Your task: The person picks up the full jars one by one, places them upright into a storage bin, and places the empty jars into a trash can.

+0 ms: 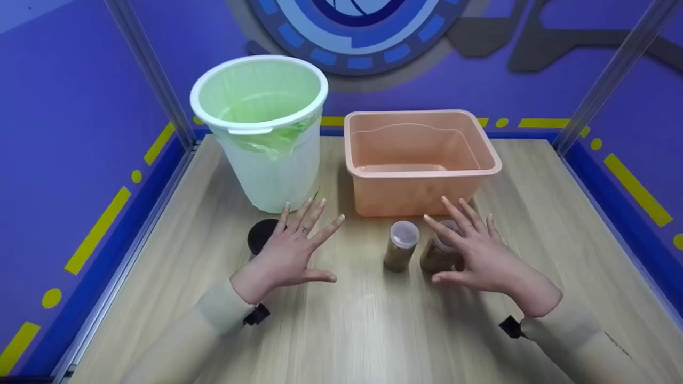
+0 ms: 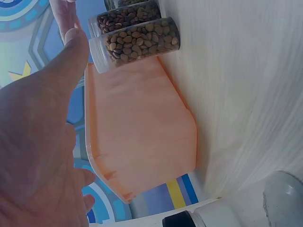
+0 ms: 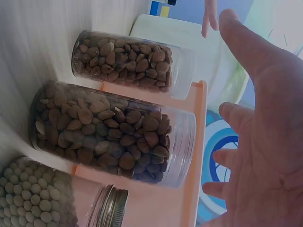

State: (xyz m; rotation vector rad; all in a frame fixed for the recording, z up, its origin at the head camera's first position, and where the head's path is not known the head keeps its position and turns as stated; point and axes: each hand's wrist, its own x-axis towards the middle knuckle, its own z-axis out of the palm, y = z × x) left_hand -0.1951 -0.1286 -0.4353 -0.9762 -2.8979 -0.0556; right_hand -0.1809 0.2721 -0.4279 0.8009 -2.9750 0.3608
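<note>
My left hand (image 1: 288,253) is spread with straight fingers and holds nothing. Beside and partly beneath it in the head view is a round black top (image 1: 261,234). My right hand (image 1: 477,258), fingers also spread, hovers over the jars, its palm bare in the right wrist view. A slim clear jar (image 1: 403,248) stands to its left, with a wider jar (image 1: 438,256) overlapped by its fingers. Both jars hold brown, almond-like kernels. A third jar (image 3: 33,198), metal-lidded and filled with pale round beans, shows in the right wrist view; the right hand hides it in the head view.
A white bin (image 1: 275,160) with a green liner stands at the back left of the wooden table (image 1: 363,330). Next to it is an orange plastic tub (image 1: 413,194), behind the jars. Blue printed walls (image 1: 64,133) enclose the back and sides.
</note>
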